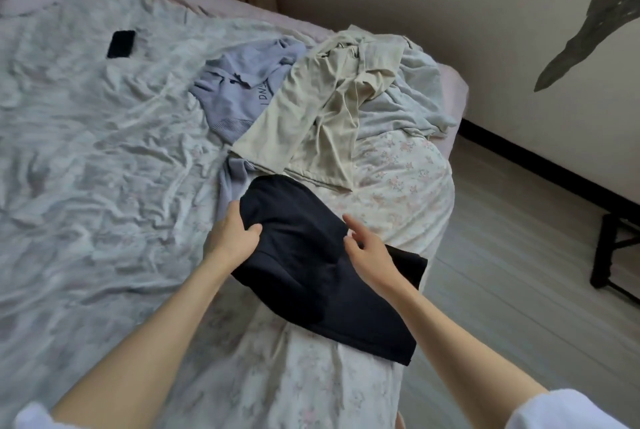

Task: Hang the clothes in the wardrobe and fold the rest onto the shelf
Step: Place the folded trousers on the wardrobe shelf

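Two white sleeves [561, 409] framed the bottom of the view, and both bare forearms were stretched out over the bed [86, 151]. The dark garment [311, 266] lay crumpled at the bed's near corner, one end hanging past the edge. Its left edge was pinched by the left hand [230, 233], thumb on top; the right hand [367, 248] rested on the cloth, fingers loosely spread, gripping nothing. A fold seemed under way, and it would be done best if the cloth were first flattened and the edges matched. A beige garment [311, 117] and a lilac top [239, 96] lay beyond, near a phone [121, 44].
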